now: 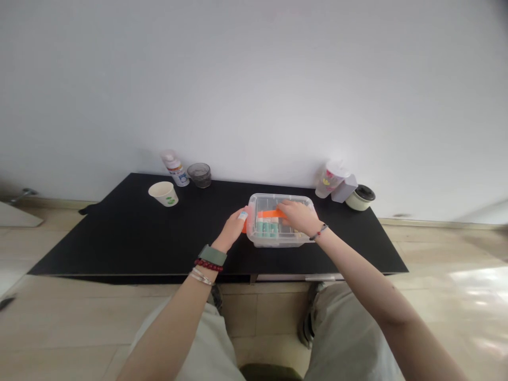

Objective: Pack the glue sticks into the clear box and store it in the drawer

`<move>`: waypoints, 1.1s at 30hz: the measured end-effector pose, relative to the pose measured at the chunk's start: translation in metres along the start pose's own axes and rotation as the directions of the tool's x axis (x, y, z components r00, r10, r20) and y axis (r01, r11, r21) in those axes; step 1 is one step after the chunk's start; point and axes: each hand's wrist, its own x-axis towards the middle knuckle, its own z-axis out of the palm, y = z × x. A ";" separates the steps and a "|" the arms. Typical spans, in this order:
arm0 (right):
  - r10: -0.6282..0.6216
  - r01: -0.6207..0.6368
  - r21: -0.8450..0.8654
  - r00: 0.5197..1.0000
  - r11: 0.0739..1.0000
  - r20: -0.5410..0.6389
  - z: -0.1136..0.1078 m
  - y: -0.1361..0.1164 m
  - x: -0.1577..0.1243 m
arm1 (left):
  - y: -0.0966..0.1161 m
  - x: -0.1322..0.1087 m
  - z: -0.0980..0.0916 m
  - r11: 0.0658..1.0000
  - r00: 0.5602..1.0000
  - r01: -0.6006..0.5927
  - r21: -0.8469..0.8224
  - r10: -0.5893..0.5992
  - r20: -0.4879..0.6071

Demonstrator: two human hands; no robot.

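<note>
A transparent plastic box (pixel 280 239) stands on the black table (pixel 99 248), near its front edge. My left hand (pixel 232 230) grips the box's left wall, with a small white-and-blue item (pixel 243 215) at the fingertips. An orange strip (pixel 272 214) lies across the top of the box, and orange also shows beside my left hand. My right hand (pixel 299 217) rests over the box with its fingers on the strip. Inside are teal-and-white packets (pixel 266 228). The right part of the box's contents is hidden by my hand.
A paper cup (pixel 163 193), a spray can (pixel 174 170) and a dark glass (pixel 199 175) stand at the back left. A plastic cup (pixel 331 179), a white carton (pixel 344 189) and a black-lidded jar (pixel 360 198) stand at the back right, against a white wall.
</note>
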 end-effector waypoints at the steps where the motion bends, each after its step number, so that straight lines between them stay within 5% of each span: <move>1: 0.000 0.000 0.003 1.000 1.000 -0.003 0.000 -0.001 0.000 | 0.000 0.000 0.000 1.000 1.000 -0.011 0.023 0.011 0.018; 4: -0.002 0.004 0.064 1.000 0.998 -0.025 0.001 0.001 -0.004 | -0.002 0.001 -0.001 0.997 0.996 -0.039 0.065 0.034 0.079; 10: 0.059 0.011 0.266 0.966 0.964 -0.253 0.013 0.028 -0.019 | -0.002 0.002 0.001 0.940 0.984 -0.168 0.298 0.179 -0.012; 14: 0.147 -0.094 0.235 0.966 0.967 -0.215 0.031 0.042 -0.025 | 0.007 -0.002 0.006 0.895 0.949 -0.312 0.319 0.309 0.063; 19: 0.182 -0.139 0.235 0.968 0.962 -0.171 0.046 0.041 -0.025 | 0.010 -0.003 0.006 0.917 0.960 -0.281 0.283 0.270 0.077; 29: 0.197 -0.155 0.223 0.964 0.962 -0.181 0.053 0.037 -0.024 | 0.007 -0.006 0.004 0.831 0.968 -0.250 0.496 0.222 0.116; 33: 0.211 -0.126 0.342 0.952 0.931 -0.223 0.055 0.039 -0.023 | 0.005 -0.007 0.005 0.868 0.977 -0.214 0.448 0.196 0.087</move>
